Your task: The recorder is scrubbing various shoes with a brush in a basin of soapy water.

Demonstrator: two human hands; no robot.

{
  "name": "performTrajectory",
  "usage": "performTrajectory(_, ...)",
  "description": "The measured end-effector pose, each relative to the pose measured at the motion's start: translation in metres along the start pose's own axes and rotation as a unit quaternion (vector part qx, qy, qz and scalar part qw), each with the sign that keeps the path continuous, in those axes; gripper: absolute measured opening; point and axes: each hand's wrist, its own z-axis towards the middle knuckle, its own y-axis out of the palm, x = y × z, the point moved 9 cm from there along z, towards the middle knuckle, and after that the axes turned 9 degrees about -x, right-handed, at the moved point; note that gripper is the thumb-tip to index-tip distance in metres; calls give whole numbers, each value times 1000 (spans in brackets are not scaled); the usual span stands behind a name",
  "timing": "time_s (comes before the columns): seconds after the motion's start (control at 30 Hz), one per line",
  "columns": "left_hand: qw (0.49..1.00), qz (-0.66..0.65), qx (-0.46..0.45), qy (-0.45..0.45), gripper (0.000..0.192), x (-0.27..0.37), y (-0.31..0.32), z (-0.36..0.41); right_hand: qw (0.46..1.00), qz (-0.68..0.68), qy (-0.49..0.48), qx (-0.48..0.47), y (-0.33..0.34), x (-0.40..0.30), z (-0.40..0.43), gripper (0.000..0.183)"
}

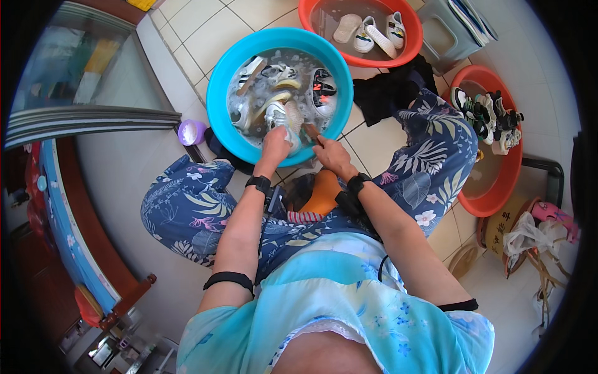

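A turquoise plastic basin (pixel 216 126) of murky, sudsy water stands before me. My left hand (pixel 276 146) grips a light grey-and-white shoe (pixel 279 114) near the basin's front side. Close by on the right, my right hand (pixel 334 154) is closed around the wooden handle of a brush (pixel 311 132); its bristles cannot be made out. A pale textured sole (pixel 294 117) shows just beside the held shoe. Also in the water are a black-and-white sneaker with orange marks (pixel 323 91), a white shoe with dark stripes (pixel 250 72) and several other shoes, partly sunk.
Beyond the basin, a red tub (pixel 306 14) holds water, white shoes and insoles. Another red tub (pixel 507 187) at right contains several shoes. A grey plastic stool (pixel 439 39), black cloth (pixel 380 96) and purple cup (pixel 190 133) are nearby. At left is a sliding door frame (pixel 93 122).
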Motion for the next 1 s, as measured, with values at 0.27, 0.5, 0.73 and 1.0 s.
performTrajectory(0.27,978,-28,205,-37,34,-4,-31,-17,991,89,-41,89,-31,-27,-3,50)
performTrajectory(0.5,769,-548,-6,-330,45,-123,83,-26,990,116,-63,45,5,-33,10,54)
performTrajectory(0.73,785,-550,-39,-282,20,-74,56,-20,985,142,-67,66,-13,-32,13,53)
performTrajectory(1.0,764,-569,-21,-305,14,-89,64,-20,992,101,-69,38,-27,-54,17,52)
